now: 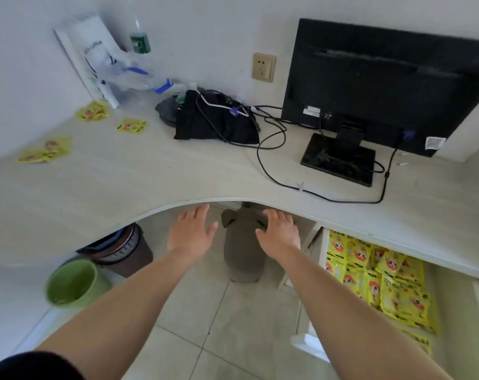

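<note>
Both my arms reach forward just below the curved front edge of a pale desk [150, 182]. My left hand [191, 231] is open with fingers straight and holds nothing. My right hand [281, 233] is open too, its fingers spread, and overlaps the right side of a grey plush toy [241, 253] lying on the tiled floor under the desk. Whether the right hand touches the toy I cannot tell. An open drawer [322, 259] at the right holds several yellow snack packets [378, 281]. More yellow packets [131, 125] lie scattered on the desk's left part.
A black monitor [375, 86] stands at the back right with cables [271, 149] running over the desk. A black bag [213, 119], a plastic bag and a bottle [139, 37] sit at the back. A green bucket [73, 283] and a brown bin [123, 248] stand on the floor at the left.
</note>
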